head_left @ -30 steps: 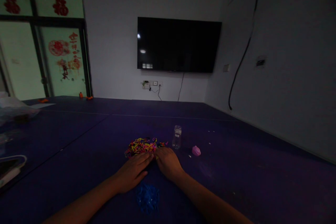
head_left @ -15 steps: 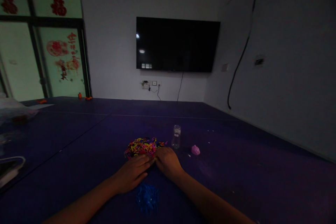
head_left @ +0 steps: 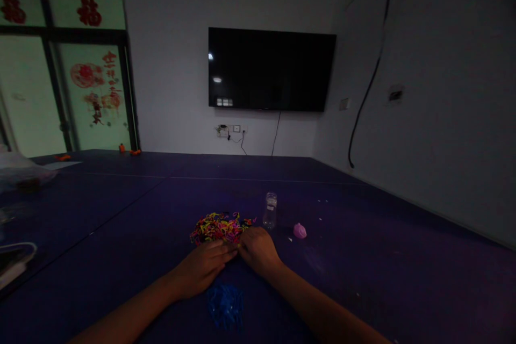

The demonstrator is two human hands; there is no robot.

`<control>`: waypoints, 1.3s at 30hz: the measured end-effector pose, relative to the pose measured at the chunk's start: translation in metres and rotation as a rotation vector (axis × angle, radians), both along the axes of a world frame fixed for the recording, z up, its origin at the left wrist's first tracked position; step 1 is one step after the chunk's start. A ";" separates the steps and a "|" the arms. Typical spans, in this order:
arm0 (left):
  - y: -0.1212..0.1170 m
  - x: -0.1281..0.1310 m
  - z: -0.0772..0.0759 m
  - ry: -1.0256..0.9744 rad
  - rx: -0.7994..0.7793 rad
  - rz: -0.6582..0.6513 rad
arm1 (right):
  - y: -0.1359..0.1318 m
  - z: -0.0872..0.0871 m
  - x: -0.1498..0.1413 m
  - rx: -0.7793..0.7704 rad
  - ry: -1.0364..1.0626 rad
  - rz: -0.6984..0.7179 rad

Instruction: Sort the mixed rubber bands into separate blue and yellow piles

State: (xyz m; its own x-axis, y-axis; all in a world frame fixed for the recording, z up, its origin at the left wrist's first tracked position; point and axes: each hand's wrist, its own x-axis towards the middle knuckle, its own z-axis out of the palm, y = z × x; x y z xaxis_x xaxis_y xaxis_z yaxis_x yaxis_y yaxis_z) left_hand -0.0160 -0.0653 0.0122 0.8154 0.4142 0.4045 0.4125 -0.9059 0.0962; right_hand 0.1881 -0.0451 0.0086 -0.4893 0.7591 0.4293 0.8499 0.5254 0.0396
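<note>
- Since the earlier frames, the left hand's (head_left: 201, 266) fingertips have slid slightly down the frame, off the pile of small multicoloured loops (head_left: 215, 226) at lower centre.
- Clear bottle (head_left: 270, 212), right of the pile: upright, smooth, pale-labelled; contents too dim to tell.
- Left fingers lie extended, right hand's (head_left: 258, 250) curl; a yellow bit (head_left: 238, 246) shows between, grip unclear.
- Glossy, stringy blue bundle (head_left: 226, 305), bottom centre; rounded pink lump (head_left: 299, 230), right of the bottle.

The multicoloured bands (head_left: 217, 227) look rubbery, the blue pile (head_left: 226, 305) glossy, the clear bottle (head_left: 270, 213) smooth, the table (head_left: 371, 263) mostly matt.
</note>
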 end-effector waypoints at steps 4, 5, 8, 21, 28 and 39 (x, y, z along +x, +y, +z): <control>-0.002 0.001 0.004 0.002 0.004 -0.027 | 0.000 0.000 0.000 -0.008 0.027 0.024; -0.003 0.002 0.004 0.012 0.006 -0.035 | 0.000 0.000 0.000 -0.012 0.033 0.032; -0.004 0.002 0.005 0.046 0.017 -0.037 | 0.001 -0.001 0.000 -0.027 0.031 0.038; -0.003 0.002 0.001 0.022 0.035 -0.025 | 0.000 0.002 0.001 -0.047 0.028 -0.057; -0.007 0.002 0.006 0.039 0.018 0.007 | 0.002 0.000 0.001 -0.089 0.109 -0.056; 0.005 -0.003 -0.008 -0.099 0.097 0.194 | 0.017 -0.004 0.030 -0.160 0.433 0.036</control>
State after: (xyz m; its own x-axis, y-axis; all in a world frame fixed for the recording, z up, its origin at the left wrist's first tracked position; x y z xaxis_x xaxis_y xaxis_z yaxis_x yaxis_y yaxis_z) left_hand -0.0191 -0.0606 0.0042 0.6789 0.5145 0.5238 0.5726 -0.8176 0.0608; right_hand 0.2186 -0.0286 0.0046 -0.3179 0.8183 0.4789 0.7516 0.5254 -0.3989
